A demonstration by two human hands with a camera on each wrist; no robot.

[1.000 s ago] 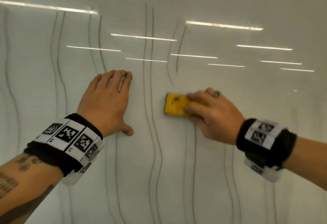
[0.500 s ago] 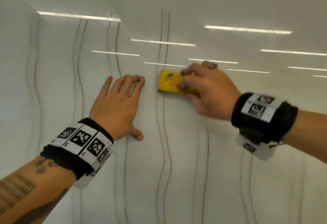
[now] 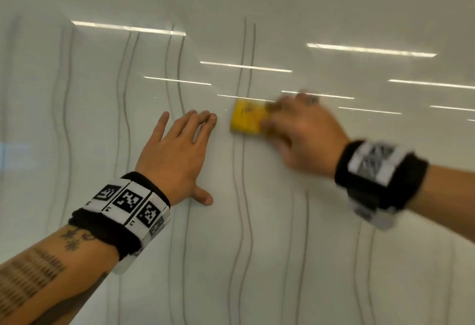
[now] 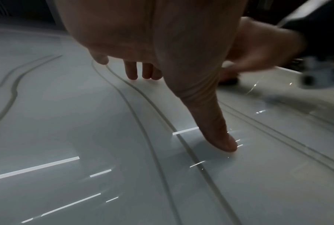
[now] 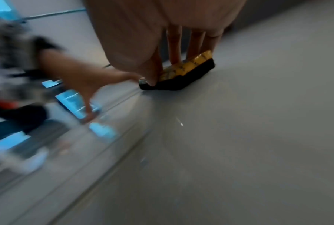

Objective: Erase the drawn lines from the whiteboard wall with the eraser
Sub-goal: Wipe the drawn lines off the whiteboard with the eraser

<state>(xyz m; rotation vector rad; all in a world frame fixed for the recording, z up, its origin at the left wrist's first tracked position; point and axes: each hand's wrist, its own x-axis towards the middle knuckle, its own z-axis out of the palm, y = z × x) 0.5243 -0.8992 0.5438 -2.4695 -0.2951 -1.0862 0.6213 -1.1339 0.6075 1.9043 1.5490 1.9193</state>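
Note:
My right hand [image 3: 295, 129] grips a yellow eraser [image 3: 246, 119] and presses its black felt side [image 5: 179, 79] against the glossy whiteboard wall [image 3: 334, 222]. The eraser sits on a pair of wavy grey vertical lines [image 3: 245, 55]. That hand is motion-blurred. My left hand [image 3: 177, 150] lies flat on the board just left of the eraser, fingers straight, the thumb [image 4: 220, 137] spread out. More wavy line pairs [image 3: 127, 93] run down the board on the left and below the hands [image 3: 298, 247].
Ceiling lights reflect as bright streaks [image 3: 128, 28] across the board. Both wrists carry black bands with printed marker tags [image 3: 128, 201]. Right of the eraser the upper board shows no lines.
The eraser and right hand moved up and to the left, from the line pair right of centre onto the central pair. The left hand stayed flat on the board.

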